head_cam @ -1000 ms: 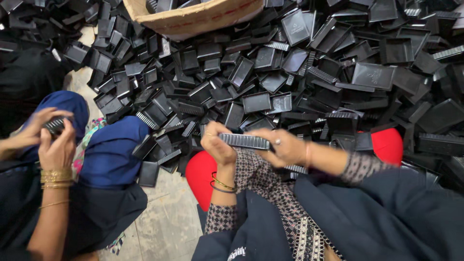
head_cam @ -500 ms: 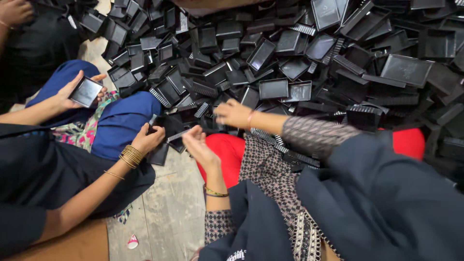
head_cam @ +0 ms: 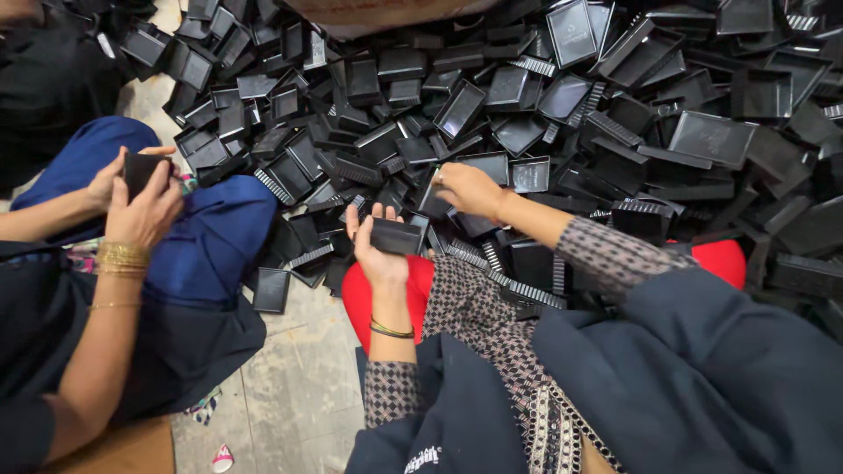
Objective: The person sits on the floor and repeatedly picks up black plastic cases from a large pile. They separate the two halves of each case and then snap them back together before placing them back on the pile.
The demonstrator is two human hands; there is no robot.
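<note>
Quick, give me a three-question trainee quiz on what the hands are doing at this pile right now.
1. True or false: the left hand holds a small black rectangular plastic tray.
2. Where is the right hand? A) on the pile of black plastic trays B) on the floor C) on the red cushion
3. What does the co-worker's hand grip?

Key: 1 true. 2 A. 3 a small black piece.

A small black plastic tray (head_cam: 395, 236) sits level in the left hand (head_cam: 376, 254), gripped at one end, while the right hand (head_cam: 465, 189) rests on the heap of black trays (head_cam: 615, 132) ahead.
</note>
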